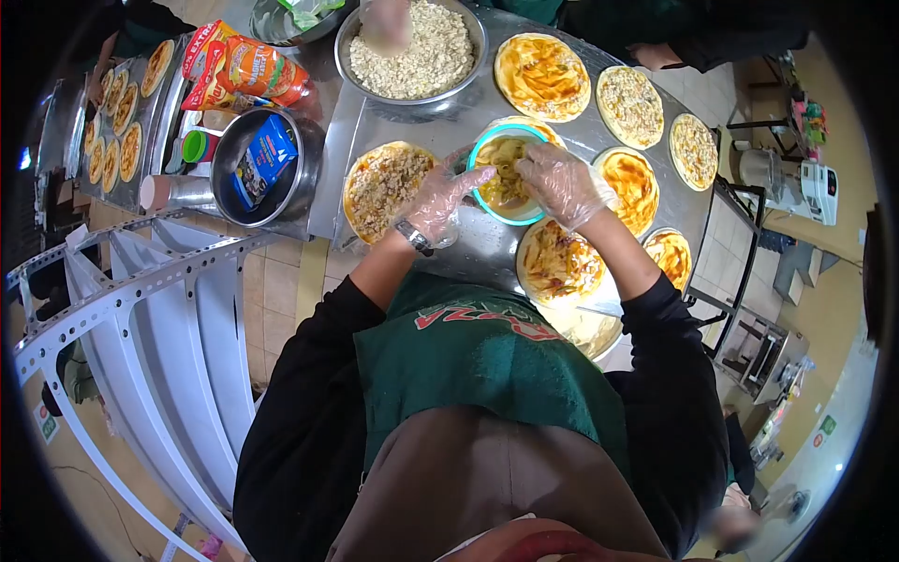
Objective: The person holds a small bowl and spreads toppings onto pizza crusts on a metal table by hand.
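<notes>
A turquoise-rimmed bowl [487, 208] holds yellowish-green wet pieces [507, 169] in some liquid. My left hand [438, 199], in a clear plastic glove, grips the bowl's left side, its thumb over the rim. At the bowl's right side is my right hand [565, 185], also gloved, its fingers curled together over the contents; what they pinch is hidden. Left of the bowl lies a pizza with crumbly topping [382, 192], close to my left hand. Below the bowl sits a sauced pizza [560, 263], and another sauced pizza [629, 187] lies right of my right hand.
A large metal bowl of pale crumbly topping [421, 56] stands at the back, with another person's hand [386, 23] in it. More pizzas [543, 77] cover the table's right. At left are a metal bowl with a blue packet [266, 161] and sauce pouches [257, 70].
</notes>
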Demonstrator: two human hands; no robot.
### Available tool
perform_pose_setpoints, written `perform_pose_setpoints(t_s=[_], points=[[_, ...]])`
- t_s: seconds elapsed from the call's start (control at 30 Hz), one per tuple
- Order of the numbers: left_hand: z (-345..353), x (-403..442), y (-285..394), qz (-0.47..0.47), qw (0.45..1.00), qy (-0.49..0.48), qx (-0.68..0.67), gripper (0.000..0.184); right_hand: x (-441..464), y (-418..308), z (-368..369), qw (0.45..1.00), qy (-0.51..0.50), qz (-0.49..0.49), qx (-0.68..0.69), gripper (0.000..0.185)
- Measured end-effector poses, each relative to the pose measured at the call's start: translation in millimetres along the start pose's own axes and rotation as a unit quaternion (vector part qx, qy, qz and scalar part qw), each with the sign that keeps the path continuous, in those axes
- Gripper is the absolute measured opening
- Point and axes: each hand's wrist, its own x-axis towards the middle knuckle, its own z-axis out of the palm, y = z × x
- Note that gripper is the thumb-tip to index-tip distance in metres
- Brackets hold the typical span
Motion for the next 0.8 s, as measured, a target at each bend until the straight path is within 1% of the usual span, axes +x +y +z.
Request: perform_pose_setpoints(t_s=[0.07,0.13,0.17,0.3,0.37,0.5,0.57,0.6,0.67,0.7,0.73,0.77,0.8], points=[[7,-5,0,0.006,1.0,-0.006,0.009,0.069,-9,1,2,1.0,0.016,0.0,-0.011,0.019],[12,-10,-1,-0.001,1.0,0.004,0.011,0.068,-14,-1,-5,0.999,0.027,0.027,0.024,0.023],[14,-12,-2,-0.001,1.0,0.003,0.014,0.068,-16,-3,-9,0.998,0.033,0.035,0.027,0.019],[18,-16,-7,-0.002,1.0,-0.006,0.016,0.067,-20,-16,-13,0.997,0.022,0.038,0.059,0.017],[17,-17,-11,0.003,1.0,-0.008,0.014,0.067,-24,-17,-1,0.999,0.038,0.003,0.012,0.017],[10,-17,-17,0.005,1.0,0.004,-0.002,0.068,-25,-19,-10,0.999,0.032,-0.005,-0.017,0.011],[6,-16,-17,-0.001,1.0,0.003,-0.017,0.068,-24,-16,-13,0.998,0.003,0.038,0.058,0.014],[7,-18,-13,-0.008,1.0,0.004,-0.006,0.068,-22,-15,-15,0.998,0.003,0.036,0.058,0.014],[8,-18,-8,-0.013,1.0,0.005,0.004,0.068,-16,-10,-19,0.991,0.018,0.029,0.13,0.016],[9,-18,-6,-0.016,0.999,0.01,0.027,0.065,-14,-6,-19,0.991,0.018,0.028,0.13,0.016],[9,-17,-4,-0.019,0.998,0.016,0.05,0.062,-12,0,-19,0.967,-0.007,0.085,0.239,0.015],[9,-14,-3,-0.019,0.999,0.016,0.048,0.062,-8,6,-18,0.927,-0.032,0.141,0.345,0.014],[9,-11,-2,-0.02,0.999,0.024,0.043,0.062,-3,12,-18,0.928,-0.033,0.141,0.344,0.014]])
